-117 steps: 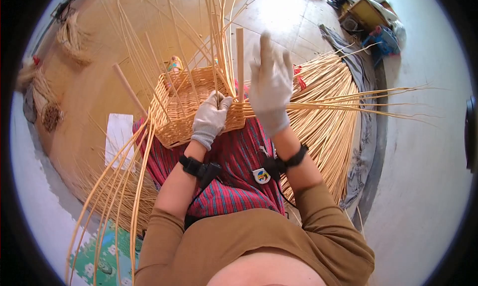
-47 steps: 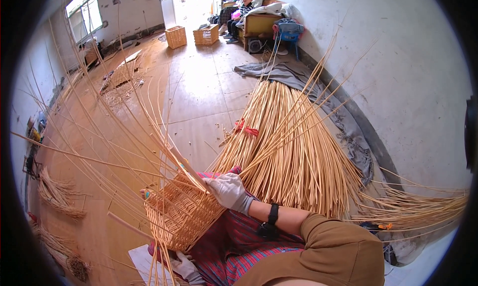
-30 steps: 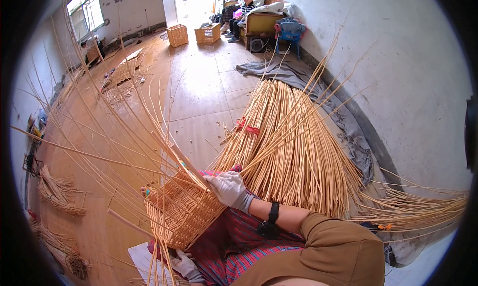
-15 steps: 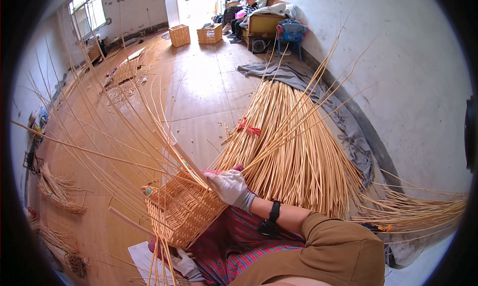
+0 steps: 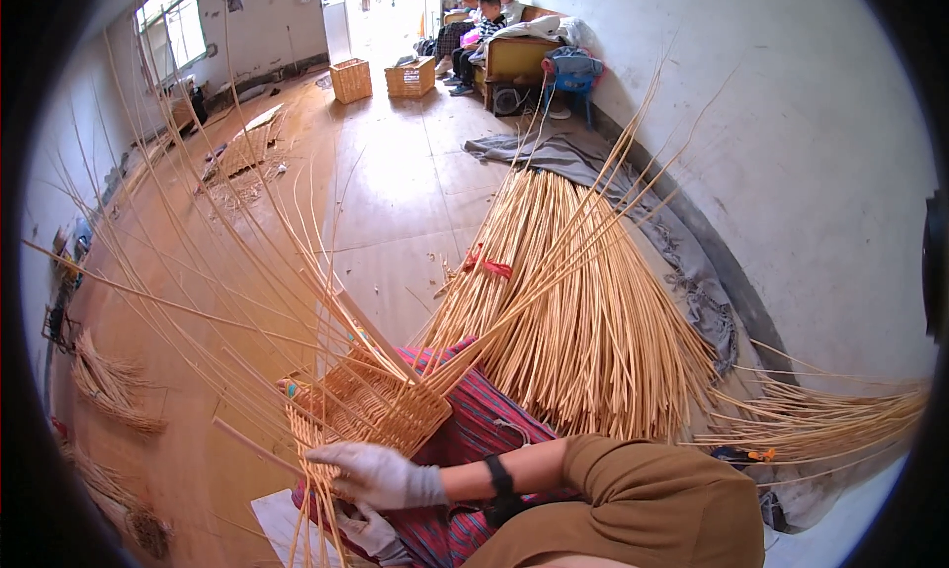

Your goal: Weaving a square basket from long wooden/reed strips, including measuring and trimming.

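The small woven basket (image 5: pixel 410 425) sits tilted against the striped cloth (image 5: pixel 509 405) over the person's lap, its open top facing away; long loose canes (image 5: pixel 168 296) rise from its rim and fan out to the left, and more strands (image 5: pixel 312 514) hang down at its near left corner; a wooden stick (image 5: pixel 366 323) slants up at its right corner, and a second stick (image 5: pixel 255 443) pokes out at the left.

The gloved right hand (image 5: pixel 371 474) reaches across to that near left corner, its fingers nearly straight and close together over the strands; whether they grip any, I cannot tell; the gloved left hand (image 5: pixel 368 533) lies just below, partly covered, and its fingers' hold cannot be made out; a black band (image 5: pixel 501 479) circles the right wrist.

A white sheet (image 5: pixel 269 517) lies behind the strands; to the right spreads a big pile of canes (image 5: pixel 603 341) with a red tie (image 5: pixel 489 264), edged by a grey cloth (image 5: pixel 707 311); farther off stand two box baskets (image 5: pixel 351 82), near seated people (image 5: pixel 486 24).
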{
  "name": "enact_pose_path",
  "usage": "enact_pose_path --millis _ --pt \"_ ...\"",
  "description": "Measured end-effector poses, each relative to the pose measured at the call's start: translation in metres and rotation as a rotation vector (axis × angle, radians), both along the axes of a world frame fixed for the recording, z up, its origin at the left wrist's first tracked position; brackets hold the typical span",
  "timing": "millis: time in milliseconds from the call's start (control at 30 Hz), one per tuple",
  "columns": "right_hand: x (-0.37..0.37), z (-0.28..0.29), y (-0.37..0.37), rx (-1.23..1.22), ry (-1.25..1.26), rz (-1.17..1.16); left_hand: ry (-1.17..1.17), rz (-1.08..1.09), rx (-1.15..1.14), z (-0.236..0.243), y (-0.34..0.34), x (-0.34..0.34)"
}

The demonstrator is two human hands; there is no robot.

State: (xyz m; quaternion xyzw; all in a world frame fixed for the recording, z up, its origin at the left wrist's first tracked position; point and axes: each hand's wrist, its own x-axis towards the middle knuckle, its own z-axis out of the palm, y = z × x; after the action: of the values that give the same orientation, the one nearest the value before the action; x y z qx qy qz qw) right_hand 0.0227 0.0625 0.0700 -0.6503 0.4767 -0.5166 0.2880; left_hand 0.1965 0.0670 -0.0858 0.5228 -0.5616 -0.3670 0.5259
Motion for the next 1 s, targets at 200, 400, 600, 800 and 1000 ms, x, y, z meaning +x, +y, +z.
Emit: enact_pose_path --millis 200,400,600,800,1000 --pt "0.066 -0.030 -0.060 0.046 0.075 -0.349 -0.111 -0.041 -0.022 -0.017 -0.004 0.024" --pt "0.061 -0.050 -0.082 0.321 -0.022 -0.426 -0.106 -0.200 0.169 0.014 -0.012 0.028" --pt "0.063 -0.058 -0.095 0.384 -0.124 -0.433 0.050 -0.272 0.221 0.011 -0.018 0.029" --pt "0.065 -0.073 -0.108 0.504 -0.128 -0.463 -0.064 -0.239 0.230 0.003 -0.024 0.033" --pt "0.064 -0.075 -0.109 0.545 -0.181 -0.471 -0.379 -0.247 0.158 0.012 -0.025 0.038"
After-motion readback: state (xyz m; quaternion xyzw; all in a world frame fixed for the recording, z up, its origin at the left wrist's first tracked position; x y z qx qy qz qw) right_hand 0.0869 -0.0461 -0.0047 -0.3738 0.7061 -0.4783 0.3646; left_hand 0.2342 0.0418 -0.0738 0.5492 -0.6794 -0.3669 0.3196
